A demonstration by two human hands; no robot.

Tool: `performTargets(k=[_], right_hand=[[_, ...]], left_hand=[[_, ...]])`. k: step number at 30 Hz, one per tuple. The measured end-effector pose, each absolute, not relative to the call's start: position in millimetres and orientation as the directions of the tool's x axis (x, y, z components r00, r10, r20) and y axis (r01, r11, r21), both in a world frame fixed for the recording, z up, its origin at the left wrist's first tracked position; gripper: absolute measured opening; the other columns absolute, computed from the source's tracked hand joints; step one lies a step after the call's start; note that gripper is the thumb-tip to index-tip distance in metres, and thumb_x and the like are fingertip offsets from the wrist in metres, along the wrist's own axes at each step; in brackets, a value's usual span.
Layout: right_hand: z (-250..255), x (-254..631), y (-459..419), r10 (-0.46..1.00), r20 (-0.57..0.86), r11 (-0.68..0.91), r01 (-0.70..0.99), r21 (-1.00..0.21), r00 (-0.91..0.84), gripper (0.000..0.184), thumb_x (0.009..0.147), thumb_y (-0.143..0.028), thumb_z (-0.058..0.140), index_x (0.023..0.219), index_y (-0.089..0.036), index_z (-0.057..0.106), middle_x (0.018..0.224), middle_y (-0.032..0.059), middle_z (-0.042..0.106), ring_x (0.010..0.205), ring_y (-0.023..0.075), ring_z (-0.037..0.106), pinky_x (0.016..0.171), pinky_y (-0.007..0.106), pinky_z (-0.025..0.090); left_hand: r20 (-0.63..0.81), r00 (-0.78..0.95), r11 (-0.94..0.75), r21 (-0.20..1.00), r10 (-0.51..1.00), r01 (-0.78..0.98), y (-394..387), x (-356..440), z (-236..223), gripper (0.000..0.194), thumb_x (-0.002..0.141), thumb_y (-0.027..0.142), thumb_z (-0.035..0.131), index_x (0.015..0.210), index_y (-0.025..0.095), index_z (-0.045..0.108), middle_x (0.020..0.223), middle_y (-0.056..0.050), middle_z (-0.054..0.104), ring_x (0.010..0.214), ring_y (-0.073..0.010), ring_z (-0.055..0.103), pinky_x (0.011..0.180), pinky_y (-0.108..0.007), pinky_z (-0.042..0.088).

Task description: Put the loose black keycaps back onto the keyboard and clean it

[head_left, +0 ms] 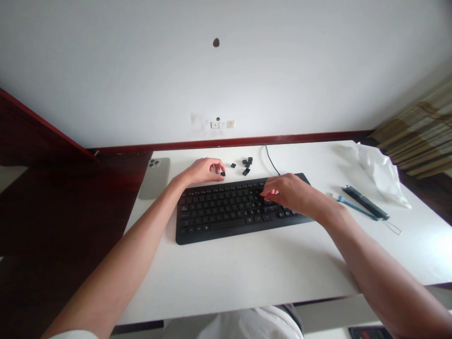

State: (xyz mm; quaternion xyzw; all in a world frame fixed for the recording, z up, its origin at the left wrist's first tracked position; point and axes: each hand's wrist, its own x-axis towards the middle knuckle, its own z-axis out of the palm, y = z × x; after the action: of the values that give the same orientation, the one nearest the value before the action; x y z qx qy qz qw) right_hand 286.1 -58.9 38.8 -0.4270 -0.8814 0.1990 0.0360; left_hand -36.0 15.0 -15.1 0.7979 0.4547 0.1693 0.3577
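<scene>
A black keyboard [226, 209] lies across the middle of the white table [247, 268]. My left hand [205, 170] rests just behind the keyboard's top left edge, fingers curled in a pinch on a small black keycap [222, 173]. My right hand [291, 193] hovers over the keyboard's right half, fingers bent down and pressed together onto the keys; whether it holds anything is hidden. Several loose black keycaps [246, 165] lie on the table behind the keyboard, to the right of my left hand.
A phone [155, 178] lies face down at the table's left edge. The keyboard cable [271, 160] runs to the back. A dark tool [365, 202] and a blue-handled tool [355, 205] lie at the right, near crumpled white plastic [379, 172]. A dark red cabinet stands left.
</scene>
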Motion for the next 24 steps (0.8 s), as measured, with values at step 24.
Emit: performTargets(k=[24], right_hand=[[35.4,285.1,-57.3,0.777,-0.111,0.546,0.752,-0.370,-0.620,0.023,0.092,-0.007,0.063,0.094,-0.022,0.081,0.098,0.0020,0.080,0.085,0.0168,0.075,0.078,0.028,0.056]], left_hand=[[-0.048,0.515,-0.330,0.715,0.856,0.616,14.5,-35.4,-16.0,0.033,0.078,0.050,0.080,0.099,0.024,0.076,0.096,-0.003,0.074,0.086,-0.0206,0.064,0.073,-0.032,0.044]])
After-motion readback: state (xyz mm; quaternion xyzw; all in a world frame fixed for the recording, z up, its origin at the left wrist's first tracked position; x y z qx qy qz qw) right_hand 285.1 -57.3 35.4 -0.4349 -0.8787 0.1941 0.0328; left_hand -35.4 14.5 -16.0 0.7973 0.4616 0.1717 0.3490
